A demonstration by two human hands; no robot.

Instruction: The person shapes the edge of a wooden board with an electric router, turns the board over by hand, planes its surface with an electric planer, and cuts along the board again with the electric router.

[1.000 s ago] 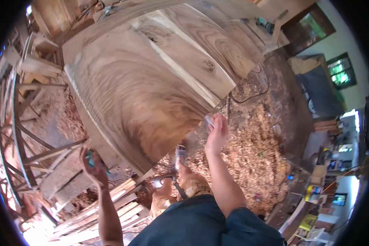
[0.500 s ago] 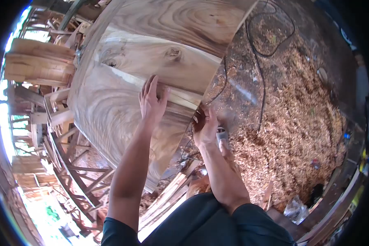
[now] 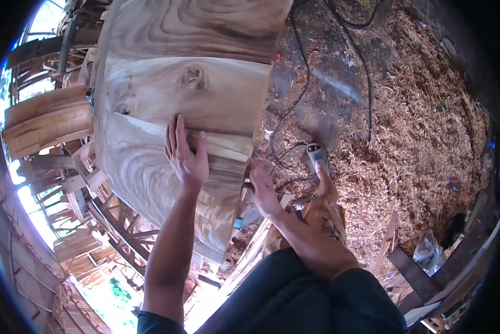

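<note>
A large wooden panel (image 3: 228,94) with swirling brown grain, knots and a pale strip lies in front of me. My left hand (image 3: 187,158) rests on its face beside the pale strip, fingers stretched and thumb apart, holding nothing. At the panel's right edge is my right hand (image 3: 265,192), its fingers loosely extended against or very near that edge. The fingertips are slightly blurred, so the exact contact is unclear.
Wood shavings (image 3: 422,145) cover the floor on the right, crossed by a black cable (image 3: 367,83). My sandalled foot (image 3: 319,161) stands near the panel. Curved wooden pieces (image 3: 50,122) and frames are stacked at left. A clear plastic bag (image 3: 428,253) lies at lower right.
The view has shifted, so the panel appears further left and more of my foot shows. My left hand stays on the panel; my right hand's fingers look less curled at the edge.
</note>
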